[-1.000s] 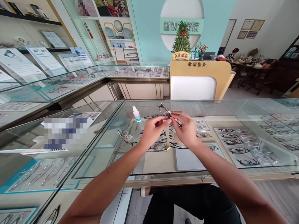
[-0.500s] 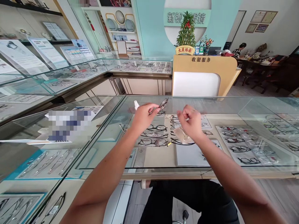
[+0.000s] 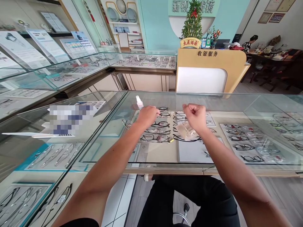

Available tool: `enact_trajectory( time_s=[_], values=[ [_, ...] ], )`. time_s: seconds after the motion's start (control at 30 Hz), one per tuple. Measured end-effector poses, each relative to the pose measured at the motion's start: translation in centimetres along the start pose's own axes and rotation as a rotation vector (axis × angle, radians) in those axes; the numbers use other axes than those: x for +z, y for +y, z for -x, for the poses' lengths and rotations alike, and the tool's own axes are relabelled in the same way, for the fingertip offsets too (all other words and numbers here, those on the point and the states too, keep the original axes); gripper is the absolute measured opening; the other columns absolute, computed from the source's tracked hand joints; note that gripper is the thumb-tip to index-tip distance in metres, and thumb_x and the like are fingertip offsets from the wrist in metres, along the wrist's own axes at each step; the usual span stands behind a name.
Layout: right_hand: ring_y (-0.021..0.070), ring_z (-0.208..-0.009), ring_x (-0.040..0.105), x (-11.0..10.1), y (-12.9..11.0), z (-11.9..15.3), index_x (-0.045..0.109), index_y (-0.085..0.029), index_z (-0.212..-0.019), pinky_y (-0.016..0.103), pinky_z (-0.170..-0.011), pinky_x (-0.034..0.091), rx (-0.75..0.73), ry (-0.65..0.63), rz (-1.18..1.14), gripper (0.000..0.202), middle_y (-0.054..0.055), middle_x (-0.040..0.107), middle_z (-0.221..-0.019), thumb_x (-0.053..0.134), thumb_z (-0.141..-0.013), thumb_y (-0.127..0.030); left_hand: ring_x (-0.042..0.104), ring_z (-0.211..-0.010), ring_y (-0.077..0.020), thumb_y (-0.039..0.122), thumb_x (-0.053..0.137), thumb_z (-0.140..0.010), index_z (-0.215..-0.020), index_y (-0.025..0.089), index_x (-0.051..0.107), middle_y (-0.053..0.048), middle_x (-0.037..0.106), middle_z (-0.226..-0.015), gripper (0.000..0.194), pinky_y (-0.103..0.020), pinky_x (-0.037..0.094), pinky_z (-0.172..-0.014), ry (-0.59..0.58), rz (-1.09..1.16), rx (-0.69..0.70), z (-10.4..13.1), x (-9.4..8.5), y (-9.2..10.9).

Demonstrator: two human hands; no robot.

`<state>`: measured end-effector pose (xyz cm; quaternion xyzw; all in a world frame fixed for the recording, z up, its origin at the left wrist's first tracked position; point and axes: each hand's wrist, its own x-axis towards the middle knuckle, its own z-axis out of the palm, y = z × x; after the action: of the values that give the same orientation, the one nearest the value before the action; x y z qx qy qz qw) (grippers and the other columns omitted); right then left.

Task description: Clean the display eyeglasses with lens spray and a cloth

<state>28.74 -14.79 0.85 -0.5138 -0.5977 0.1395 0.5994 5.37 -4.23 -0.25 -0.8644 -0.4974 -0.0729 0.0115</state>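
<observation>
My left hand (image 3: 148, 116) is closed, back upward, above the glass counter. The eyeglasses it held half a second ago are mostly hidden behind its fingers. To its right my right hand (image 3: 195, 116) makes a fist, and nothing sticks out of it. A crumpled beige cloth (image 3: 186, 131) lies just below that fist. Behind my left hand stands a small white spray bottle (image 3: 139, 102). Beneath the glass top, rows of eyeglasses (image 3: 156, 138) lie under and between my hands.
The glass display counter (image 3: 151, 165) runs across in front of me. More frames sit on a tray (image 3: 240, 142) at right. Papers (image 3: 68, 119) lie on the left counter. A wooden cashier desk (image 3: 211, 58) stands beyond, and a person (image 3: 249, 45) sits far right.
My left hand has turned over, taking the eyeglasses out of sight. My right hand has moved slightly right and tightened into a fist. The camera view has tipped down a little.
</observation>
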Motion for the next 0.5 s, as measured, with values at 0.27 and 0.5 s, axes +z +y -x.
enact_trajectory(
  time_s=[0.27,0.5],
  values=[
    [0.011,-0.062,0.018,-0.09,0.14,-0.27,0.021,-0.026,-0.063,0.033,-0.059,0.019,-0.005,0.021,0.014,0.055,-0.006,0.018,-0.062,0.061,-0.098,-0.039,0.075,-0.102,-0.0323,0.023,0.067,-0.098,-0.099,0.026,0.09,-0.011,0.084,-0.109,0.023,-0.039,0.049,-0.08,-0.046,-0.001,-0.007,0.21,-0.23,-0.13],
    [0.0111,-0.062,0.017,-0.1,0.01,-0.24,0.02,-0.026,-0.063,0.033,-0.059,0.019,-0.02,0.038,0.005,0.055,-0.006,0.018,-0.062,0.061,-0.098,-0.038,0.072,-0.115,-0.0347,0.024,0.061,-0.099,-0.113,0.022,0.088,-0.013,0.079,-0.118,0.03,-0.044,0.054,-0.098,-0.037,-0.022,0.04,0.45,-0.03,-0.28]
  ],
)
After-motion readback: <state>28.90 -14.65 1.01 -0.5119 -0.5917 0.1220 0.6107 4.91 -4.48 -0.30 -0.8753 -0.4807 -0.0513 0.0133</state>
